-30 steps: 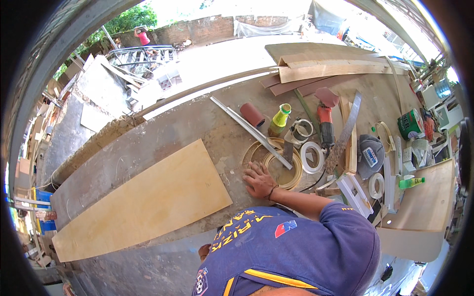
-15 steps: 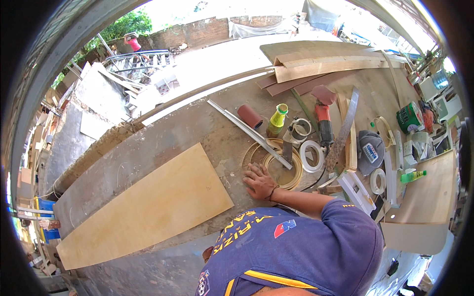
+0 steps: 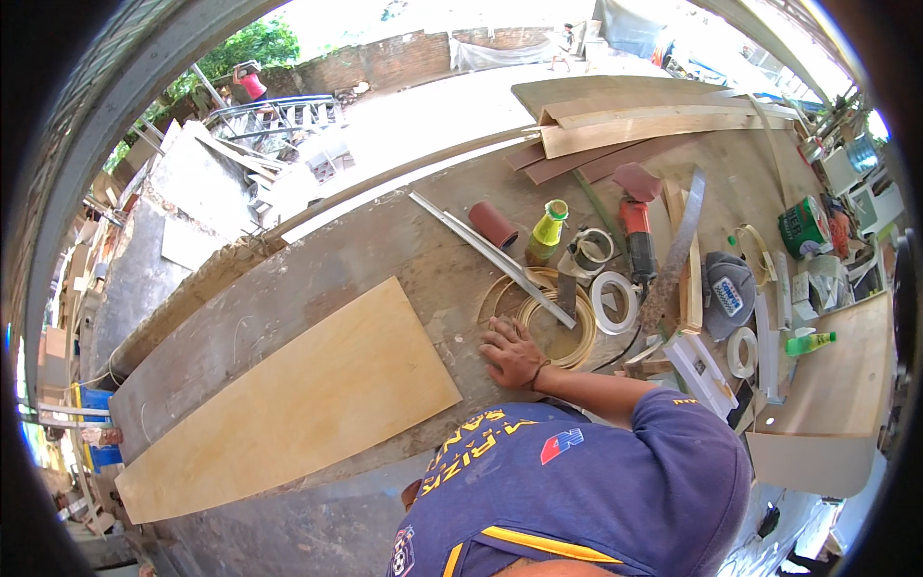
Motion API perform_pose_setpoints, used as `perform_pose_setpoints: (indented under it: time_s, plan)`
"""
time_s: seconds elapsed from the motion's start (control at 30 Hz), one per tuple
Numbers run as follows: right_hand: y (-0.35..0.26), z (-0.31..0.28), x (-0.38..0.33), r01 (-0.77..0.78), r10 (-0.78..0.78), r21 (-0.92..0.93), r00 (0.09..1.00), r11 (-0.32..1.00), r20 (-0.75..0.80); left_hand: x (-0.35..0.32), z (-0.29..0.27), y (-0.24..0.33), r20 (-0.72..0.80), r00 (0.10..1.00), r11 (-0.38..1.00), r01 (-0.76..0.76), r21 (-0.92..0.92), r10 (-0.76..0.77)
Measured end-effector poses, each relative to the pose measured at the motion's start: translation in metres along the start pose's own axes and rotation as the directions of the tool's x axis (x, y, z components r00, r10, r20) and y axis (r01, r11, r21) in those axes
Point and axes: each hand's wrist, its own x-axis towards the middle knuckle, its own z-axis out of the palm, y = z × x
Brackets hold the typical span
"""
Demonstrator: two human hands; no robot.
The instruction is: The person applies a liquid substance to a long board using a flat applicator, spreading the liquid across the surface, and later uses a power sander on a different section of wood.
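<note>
My right hand (image 3: 512, 354) rests palm down on the worn workbench, fingers spread, holding nothing. It lies beside a coil of pale edging strip (image 3: 588, 351). A long metal bar (image 3: 495, 258) crosses that coil, its near end just beyond my hand. To my hand's left lies a large pale plywood panel (image 3: 298, 404), tapering toward the far left end. My left hand is out of sight, and my dark blue shirt covers the lower middle. A small brown patch at the shirt's left edge is too hidden to identify.
Beyond my hand stand a yellow-green bottle (image 3: 547, 233), a dark red sandpaper roll (image 3: 493, 224), white tape (image 3: 614, 303) and a red-black angle grinder (image 3: 638, 238). Rightward are a cap (image 3: 728, 296), a green can (image 3: 804, 228) and a small bottle (image 3: 810, 343). Boards (image 3: 663, 130) lie at the back.
The view has shifted slightly, moving the bench and its things a little rightward in the picture. My right hand keeps its place on the bench. A distant person has stepped into clearer sight.
</note>
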Motion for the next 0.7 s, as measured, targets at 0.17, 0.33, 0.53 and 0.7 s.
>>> perform_pose_setpoints:
  time_s: [0.17, 0.33, 0.53, 0.7]
  plan:
    - [-0.0004, -0.0011, 0.0008, 0.001, -0.001, -0.017, 1.0, 1.0, 0.002, -0.0033, 0.0005, -0.0011, -0.007, 1.0, 1.0, -0.004, -0.006, 0.004]
    - [0.0003, -0.0008, 0.0007, 0.003, -0.003, -0.01, 1.0, 1.0, 0.008, -0.0035, 0.0004, 0.0008, -0.011, 1.0, 1.0, -0.009, -0.013, 0.009]
    - [0.0003, -0.0002, -0.0004, -0.005, 0.005, -0.015, 1.0, 1.0, 0.021, -0.0049, 0.001, 0.0018, -0.02, 1.0, 1.0, -0.013, -0.018, 0.012]
    - [-0.0002, 0.0027, -0.002, -0.01, 0.01, -0.002, 0.999, 1.0, 0.04, -0.0081, 0.003, 0.0003, -0.028, 0.999, 1.0, -0.018, -0.024, 0.017]
